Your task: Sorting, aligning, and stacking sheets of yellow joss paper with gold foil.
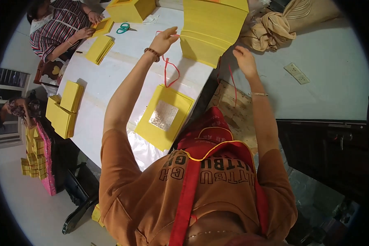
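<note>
A tall stack of large yellow paper sheets (209, 28) lies at the far table edge, between my two hands. My left hand (165, 42) is at its left side, fingers pointing to the stack and closed around a thin red string (178, 74). The string trails in a loop on the table below that hand. Off the stack's right corner, beyond the table edge, my right hand (246, 62) has its fingers curled; what they hold, if anything, does not show. Another red strand (234, 88) hangs below it. Closer to me lies a yellow stack (151, 137) with a silvery square (163, 115) on top.
Several yellow stacks (71, 96) stand on the white table (123, 65). Teal-handled scissors (125, 28) lie near a yellow box (131, 10). At the far left a co-worker in stripes (59, 30) handles yellow pieces. Beige cloth (270, 30) is bundled at the right.
</note>
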Demonstrator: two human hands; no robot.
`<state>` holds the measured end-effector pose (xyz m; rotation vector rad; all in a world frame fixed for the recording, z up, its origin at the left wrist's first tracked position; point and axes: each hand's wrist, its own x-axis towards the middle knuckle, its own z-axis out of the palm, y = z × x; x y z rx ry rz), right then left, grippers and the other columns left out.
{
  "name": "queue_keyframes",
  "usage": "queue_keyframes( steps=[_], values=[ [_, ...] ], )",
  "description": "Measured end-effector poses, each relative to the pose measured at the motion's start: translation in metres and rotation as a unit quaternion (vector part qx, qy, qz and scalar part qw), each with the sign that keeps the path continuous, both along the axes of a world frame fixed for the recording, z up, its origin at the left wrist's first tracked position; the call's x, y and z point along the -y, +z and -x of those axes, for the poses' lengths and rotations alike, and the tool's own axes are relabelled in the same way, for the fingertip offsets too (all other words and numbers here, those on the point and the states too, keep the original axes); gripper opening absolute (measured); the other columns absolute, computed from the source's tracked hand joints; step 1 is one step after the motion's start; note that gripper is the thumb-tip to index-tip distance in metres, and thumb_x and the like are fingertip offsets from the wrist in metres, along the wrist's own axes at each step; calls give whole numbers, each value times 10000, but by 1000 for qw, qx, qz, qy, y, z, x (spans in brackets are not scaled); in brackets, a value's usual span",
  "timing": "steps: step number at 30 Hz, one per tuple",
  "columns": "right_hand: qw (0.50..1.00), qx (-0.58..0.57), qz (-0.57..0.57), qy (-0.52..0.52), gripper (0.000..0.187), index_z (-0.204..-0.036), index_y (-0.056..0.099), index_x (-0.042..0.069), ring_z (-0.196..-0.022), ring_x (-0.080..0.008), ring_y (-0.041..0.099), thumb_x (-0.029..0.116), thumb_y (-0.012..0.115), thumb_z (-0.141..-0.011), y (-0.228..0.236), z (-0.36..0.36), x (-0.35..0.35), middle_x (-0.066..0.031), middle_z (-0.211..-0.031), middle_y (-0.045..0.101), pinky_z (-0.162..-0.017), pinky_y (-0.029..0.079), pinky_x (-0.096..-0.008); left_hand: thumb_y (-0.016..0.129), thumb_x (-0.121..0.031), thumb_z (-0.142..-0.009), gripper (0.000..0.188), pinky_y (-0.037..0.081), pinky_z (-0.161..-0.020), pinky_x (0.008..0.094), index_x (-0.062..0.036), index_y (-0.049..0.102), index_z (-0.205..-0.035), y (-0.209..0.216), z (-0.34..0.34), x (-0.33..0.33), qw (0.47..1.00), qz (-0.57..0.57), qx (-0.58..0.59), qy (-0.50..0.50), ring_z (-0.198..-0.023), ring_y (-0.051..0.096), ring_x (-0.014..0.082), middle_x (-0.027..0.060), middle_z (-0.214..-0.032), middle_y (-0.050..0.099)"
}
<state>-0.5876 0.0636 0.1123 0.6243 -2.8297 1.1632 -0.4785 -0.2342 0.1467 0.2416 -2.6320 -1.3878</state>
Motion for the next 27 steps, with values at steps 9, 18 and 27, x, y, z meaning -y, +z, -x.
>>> queue_keyframes(
  steps=[9,18,27],
  values=[
    [965,175,190,56,326,-1023,579,-33,-772,-163,511,209,533,-809,36,-15,21,-108,-889,599,-713,405,-285,556,-44,-797,593,394,-930,309,-46,327,-1344,-11,22,-8,978,-177,-111,5,-1137,487,237,173,-1230,516],
    [992,94,79,6,331,-1004,603,29,-804,-249,573,291,517,-822,46,-14,22,-128,-892,607,-745,420,-336,617,-53,-744,663,471,-744,312,-112,346,-1346,-8,21,-12,981,-106,-159,15,-983,571,201,121,-1169,575],
    [994,-13,-112,-11,328,-907,638,64,-815,-302,598,361,561,-793,81,-22,26,-96,-886,638,-707,457,-383,611,-33,-750,662,463,-796,294,-98,337,-1349,9,21,-21,980,-96,-169,39,-954,583,184,132,-1061,626]
  ],
)
